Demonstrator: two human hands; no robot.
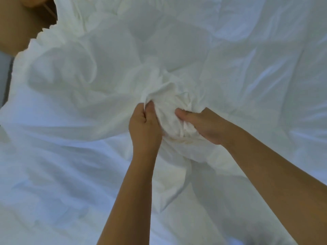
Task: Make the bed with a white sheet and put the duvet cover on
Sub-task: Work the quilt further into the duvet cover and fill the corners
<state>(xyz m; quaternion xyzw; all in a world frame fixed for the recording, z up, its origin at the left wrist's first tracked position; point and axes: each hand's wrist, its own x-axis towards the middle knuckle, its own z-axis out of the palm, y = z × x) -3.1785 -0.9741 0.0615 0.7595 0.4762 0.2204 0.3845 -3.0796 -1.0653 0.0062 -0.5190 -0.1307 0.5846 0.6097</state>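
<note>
Bunched sheet [169,101] between both hands.

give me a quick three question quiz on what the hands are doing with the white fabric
1. True or false: the left hand lies flat and open on the white fabric.
2. Which hand grips the bunched fabric? A) left only B) right only C) both
3. Fill in: the frilled gathered edge shows at the picture's upper ____.
Key: 1 false, it pinches a fold; 2 C, the right hand grips too; 3 left.

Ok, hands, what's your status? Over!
Left hand gripping bunched white fabric. Right hand gripping the same bunch. Rest lies rumpled, spread wide. Nothing seen in the way.
</note>
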